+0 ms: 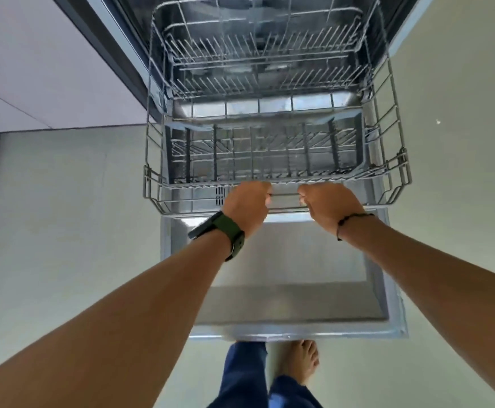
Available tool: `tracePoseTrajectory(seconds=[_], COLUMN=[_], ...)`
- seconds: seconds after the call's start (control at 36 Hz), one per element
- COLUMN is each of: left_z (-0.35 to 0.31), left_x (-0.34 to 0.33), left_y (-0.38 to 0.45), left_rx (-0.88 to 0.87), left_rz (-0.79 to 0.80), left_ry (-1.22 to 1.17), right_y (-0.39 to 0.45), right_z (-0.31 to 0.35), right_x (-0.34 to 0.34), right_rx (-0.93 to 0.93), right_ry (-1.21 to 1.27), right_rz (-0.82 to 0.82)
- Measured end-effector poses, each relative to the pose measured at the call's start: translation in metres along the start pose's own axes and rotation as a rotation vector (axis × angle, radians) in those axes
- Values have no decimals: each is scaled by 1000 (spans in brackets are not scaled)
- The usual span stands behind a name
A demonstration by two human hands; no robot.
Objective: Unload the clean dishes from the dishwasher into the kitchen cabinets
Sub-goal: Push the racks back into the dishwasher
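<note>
While fingers (268,192) curl (seemingly) around rack (275,178).

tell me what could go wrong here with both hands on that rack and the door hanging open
1. The left hand and right hand both grip the front rail of the wire rack, fingers curled around it. If the rack is pushed in quickly, fingers might get pinched against the frame.
2. The open dishwasher door juts out low, and a bare foot stands right at its edge, so a step forward could bang a shin or toes.
</note>
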State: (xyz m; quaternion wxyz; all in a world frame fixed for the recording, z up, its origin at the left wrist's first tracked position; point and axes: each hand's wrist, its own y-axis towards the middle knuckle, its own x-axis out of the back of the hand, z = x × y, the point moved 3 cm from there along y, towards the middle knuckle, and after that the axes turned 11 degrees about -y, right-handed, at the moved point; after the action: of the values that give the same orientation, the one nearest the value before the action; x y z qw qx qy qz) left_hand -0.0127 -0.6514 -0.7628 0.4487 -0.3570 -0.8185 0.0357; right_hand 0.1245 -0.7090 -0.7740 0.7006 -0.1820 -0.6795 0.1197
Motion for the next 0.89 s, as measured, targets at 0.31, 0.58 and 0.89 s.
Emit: tracePoseTrajectory(seconds=[0.31, 0.58, 0.89], left_z=[-8, -11, -9], left_x=[56, 97, 123], left_y=[107, 203, 263], left_rx=[-11, -58, 1], left_rz=[-5, -145, -161], left_ry=[-50, 6, -103], right_y=[104, 195, 255], right_z=[-23, -43, -59], right_x=[60, 101, 112], right_rx=[-40, -68, -120], right_ry=[-178, -284, -327], right_rz=[7, -91, -153])
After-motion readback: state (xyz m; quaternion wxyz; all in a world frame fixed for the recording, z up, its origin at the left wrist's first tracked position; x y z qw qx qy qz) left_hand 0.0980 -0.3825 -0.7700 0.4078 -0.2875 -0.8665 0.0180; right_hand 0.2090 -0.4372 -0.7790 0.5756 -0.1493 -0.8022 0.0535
